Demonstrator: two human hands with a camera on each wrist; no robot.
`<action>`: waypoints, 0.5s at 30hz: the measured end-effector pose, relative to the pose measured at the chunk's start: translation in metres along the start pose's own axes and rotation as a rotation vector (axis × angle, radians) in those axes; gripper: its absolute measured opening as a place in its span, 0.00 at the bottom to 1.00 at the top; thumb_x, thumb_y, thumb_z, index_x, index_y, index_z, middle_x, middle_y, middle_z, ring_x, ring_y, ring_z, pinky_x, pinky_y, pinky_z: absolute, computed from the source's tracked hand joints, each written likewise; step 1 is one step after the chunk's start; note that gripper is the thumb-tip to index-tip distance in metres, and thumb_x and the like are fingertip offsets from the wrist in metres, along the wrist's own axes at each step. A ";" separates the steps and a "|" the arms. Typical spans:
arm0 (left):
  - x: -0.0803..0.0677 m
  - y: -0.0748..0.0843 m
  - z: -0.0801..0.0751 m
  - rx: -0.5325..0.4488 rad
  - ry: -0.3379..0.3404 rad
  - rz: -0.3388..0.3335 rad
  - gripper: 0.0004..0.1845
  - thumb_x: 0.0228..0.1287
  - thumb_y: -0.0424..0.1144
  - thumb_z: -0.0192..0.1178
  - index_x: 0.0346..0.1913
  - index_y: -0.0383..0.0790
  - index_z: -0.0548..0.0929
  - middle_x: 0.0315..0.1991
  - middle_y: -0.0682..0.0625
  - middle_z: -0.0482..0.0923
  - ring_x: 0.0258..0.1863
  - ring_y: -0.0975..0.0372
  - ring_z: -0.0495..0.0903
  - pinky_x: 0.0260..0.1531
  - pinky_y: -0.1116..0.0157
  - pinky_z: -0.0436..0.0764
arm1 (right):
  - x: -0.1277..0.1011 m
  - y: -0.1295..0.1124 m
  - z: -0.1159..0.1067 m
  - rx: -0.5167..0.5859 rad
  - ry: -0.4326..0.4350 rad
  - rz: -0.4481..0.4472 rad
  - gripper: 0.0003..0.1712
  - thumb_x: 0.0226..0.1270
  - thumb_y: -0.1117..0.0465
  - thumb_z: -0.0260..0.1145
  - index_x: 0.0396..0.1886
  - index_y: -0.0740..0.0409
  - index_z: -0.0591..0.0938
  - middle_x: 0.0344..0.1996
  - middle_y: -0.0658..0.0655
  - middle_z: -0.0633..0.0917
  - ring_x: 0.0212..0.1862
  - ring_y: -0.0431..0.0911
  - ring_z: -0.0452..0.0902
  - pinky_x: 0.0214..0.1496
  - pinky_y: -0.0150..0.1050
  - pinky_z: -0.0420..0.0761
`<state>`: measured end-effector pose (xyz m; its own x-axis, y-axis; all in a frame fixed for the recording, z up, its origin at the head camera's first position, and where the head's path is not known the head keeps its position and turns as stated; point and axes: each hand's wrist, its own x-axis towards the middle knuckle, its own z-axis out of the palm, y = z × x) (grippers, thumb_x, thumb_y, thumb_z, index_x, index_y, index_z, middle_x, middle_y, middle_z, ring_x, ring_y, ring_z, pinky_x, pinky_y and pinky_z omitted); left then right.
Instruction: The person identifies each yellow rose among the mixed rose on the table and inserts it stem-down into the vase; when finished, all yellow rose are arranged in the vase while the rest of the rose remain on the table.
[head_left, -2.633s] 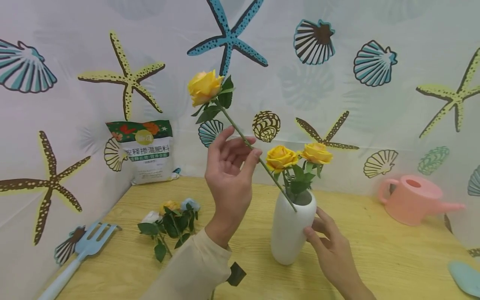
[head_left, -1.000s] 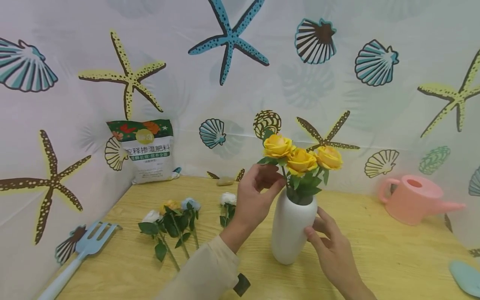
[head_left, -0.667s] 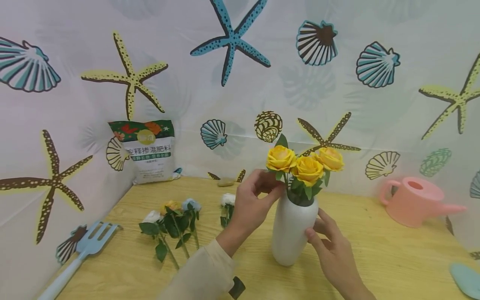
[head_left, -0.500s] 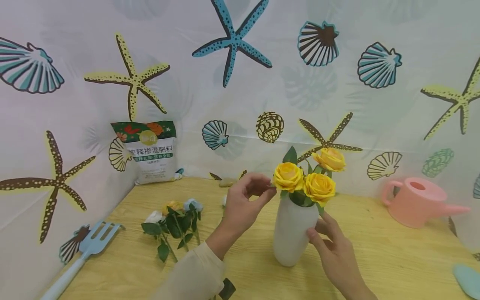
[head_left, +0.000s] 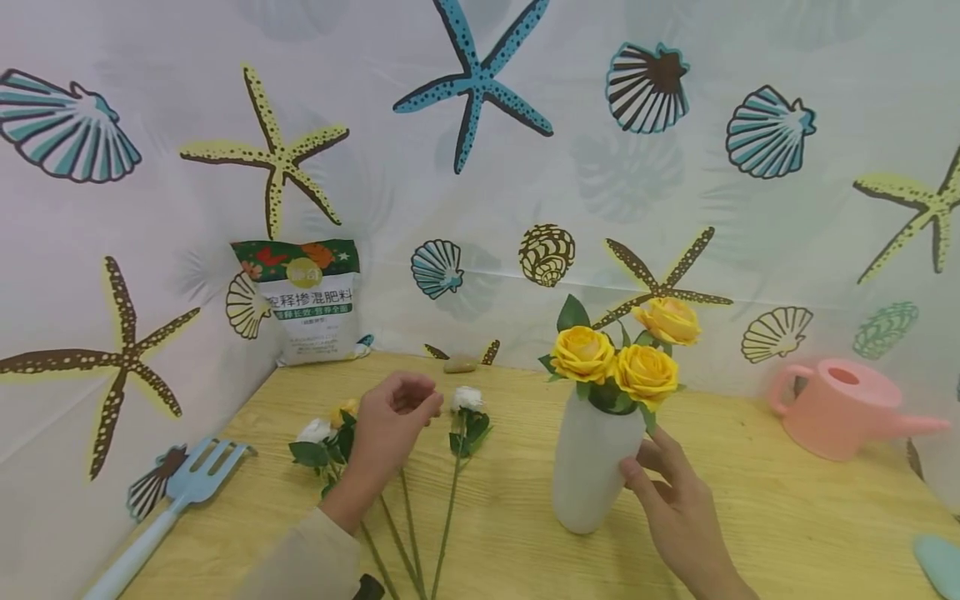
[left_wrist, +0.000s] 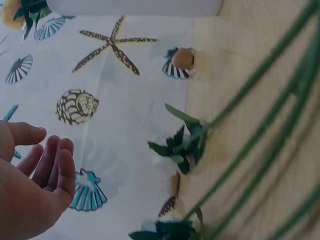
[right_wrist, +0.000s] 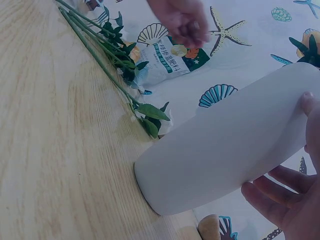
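A white vase (head_left: 592, 467) stands on the wooden table in the head view with several yellow roses (head_left: 647, 373) in its mouth. My right hand (head_left: 678, 508) grips it from the right side, thumb in front and fingers behind; the right wrist view shows this hand (right_wrist: 287, 192) against the vase wall. In the air over the cut flowers on the left is my left hand (head_left: 390, 433), fingers loosely curled and holding nothing, as the left wrist view of the hand (left_wrist: 40, 175) also shows. Just right of it lies a long-stemmed white rose (head_left: 467, 400).
More loose flowers, a white rose (head_left: 317, 431) and a yellow rose (head_left: 345, 408) among them, lie partly behind the left hand. Around them are a fertilizer bag (head_left: 311, 312), a blue hand fork (head_left: 187, 492), a pink watering can (head_left: 843, 408) and a pebble (head_left: 460, 364).
The left hand has put a third yellow rose into the vase, let go of it, and moved left over the loose flowers. The right hand has stayed on the vase.
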<state>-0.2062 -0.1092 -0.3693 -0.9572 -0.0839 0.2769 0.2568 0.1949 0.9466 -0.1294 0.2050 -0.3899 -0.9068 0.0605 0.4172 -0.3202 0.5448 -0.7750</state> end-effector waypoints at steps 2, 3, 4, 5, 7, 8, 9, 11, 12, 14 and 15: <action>-0.001 -0.011 -0.014 0.059 0.019 -0.055 0.08 0.67 0.31 0.66 0.46 0.34 0.83 0.40 0.41 0.85 0.34 0.62 0.85 0.35 0.70 0.83 | 0.000 0.000 0.000 -0.005 -0.001 -0.003 0.28 0.77 0.59 0.60 0.74 0.44 0.67 0.55 0.61 0.85 0.51 0.29 0.79 0.46 0.27 0.83; -0.001 -0.017 -0.020 0.095 0.027 -0.078 0.08 0.67 0.32 0.66 0.46 0.34 0.83 0.40 0.41 0.86 0.34 0.62 0.85 0.34 0.70 0.82 | 0.000 0.000 -0.001 -0.007 -0.001 -0.003 0.28 0.77 0.59 0.60 0.74 0.44 0.67 0.55 0.61 0.85 0.51 0.29 0.79 0.46 0.27 0.83; -0.003 -0.021 -0.027 0.135 0.032 -0.097 0.09 0.68 0.33 0.65 0.47 0.34 0.83 0.41 0.42 0.86 0.34 0.61 0.85 0.34 0.71 0.82 | 0.000 0.000 -0.001 -0.010 -0.002 -0.003 0.29 0.78 0.59 0.60 0.74 0.44 0.67 0.55 0.61 0.85 0.51 0.28 0.78 0.46 0.26 0.83; -0.004 -0.025 -0.033 0.172 0.035 -0.110 0.09 0.68 0.33 0.65 0.48 0.34 0.82 0.41 0.42 0.86 0.35 0.61 0.85 0.34 0.71 0.82 | 0.000 0.000 -0.001 -0.011 -0.003 -0.003 0.28 0.78 0.59 0.60 0.74 0.44 0.67 0.55 0.61 0.85 0.51 0.28 0.78 0.46 0.26 0.83; -0.008 -0.032 -0.045 0.245 0.036 -0.134 0.11 0.68 0.35 0.65 0.49 0.33 0.82 0.42 0.42 0.86 0.35 0.61 0.85 0.35 0.70 0.81 | 0.000 0.000 -0.001 -0.013 -0.003 0.004 0.28 0.78 0.58 0.60 0.74 0.44 0.67 0.55 0.61 0.85 0.51 0.28 0.78 0.46 0.26 0.83; -0.011 -0.035 -0.050 0.274 0.034 -0.151 0.12 0.68 0.35 0.65 0.50 0.33 0.82 0.42 0.42 0.86 0.36 0.60 0.86 0.35 0.69 0.82 | 0.000 0.000 -0.002 -0.013 -0.003 0.010 0.28 0.78 0.58 0.60 0.74 0.44 0.67 0.55 0.61 0.85 0.51 0.28 0.78 0.46 0.26 0.83; -0.013 -0.038 -0.054 0.307 0.032 -0.159 0.13 0.68 0.36 0.65 0.50 0.33 0.82 0.42 0.42 0.85 0.36 0.60 0.85 0.35 0.68 0.82 | 0.000 -0.001 -0.002 -0.012 -0.003 0.015 0.28 0.78 0.58 0.60 0.74 0.44 0.67 0.55 0.61 0.85 0.51 0.28 0.78 0.46 0.26 0.83; -0.017 -0.042 -0.061 0.357 0.016 -0.187 0.14 0.67 0.37 0.66 0.51 0.33 0.82 0.42 0.42 0.85 0.38 0.58 0.85 0.36 0.66 0.83 | 0.000 -0.001 -0.002 -0.010 -0.008 0.028 0.28 0.78 0.57 0.59 0.74 0.43 0.67 0.55 0.61 0.85 0.51 0.28 0.78 0.47 0.26 0.82; -0.019 -0.043 -0.064 0.375 0.005 -0.198 0.14 0.67 0.37 0.66 0.51 0.32 0.82 0.42 0.43 0.84 0.39 0.57 0.85 0.35 0.65 0.83 | 0.000 -0.001 -0.002 -0.008 -0.009 0.032 0.28 0.78 0.56 0.59 0.74 0.43 0.67 0.56 0.61 0.85 0.51 0.27 0.78 0.47 0.26 0.82; -0.022 -0.045 -0.068 0.406 -0.023 -0.225 0.16 0.66 0.38 0.67 0.51 0.32 0.81 0.41 0.43 0.83 0.40 0.56 0.84 0.35 0.62 0.83 | 0.000 -0.002 -0.001 -0.004 -0.011 0.035 0.28 0.78 0.56 0.59 0.74 0.43 0.67 0.56 0.61 0.85 0.51 0.27 0.78 0.47 0.26 0.82; -0.023 -0.045 -0.069 0.423 -0.037 -0.236 0.16 0.66 0.39 0.68 0.51 0.32 0.81 0.41 0.43 0.83 0.40 0.55 0.83 0.35 0.62 0.83 | 0.000 -0.002 -0.001 -0.003 -0.011 0.034 0.28 0.78 0.56 0.59 0.74 0.43 0.67 0.56 0.61 0.84 0.51 0.27 0.78 0.47 0.26 0.82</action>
<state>-0.1868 -0.1835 -0.4068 -0.9889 -0.1400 0.0498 -0.0369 0.5560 0.8304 -0.1283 0.2051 -0.3883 -0.9202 0.0701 0.3851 -0.2880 0.5450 -0.7874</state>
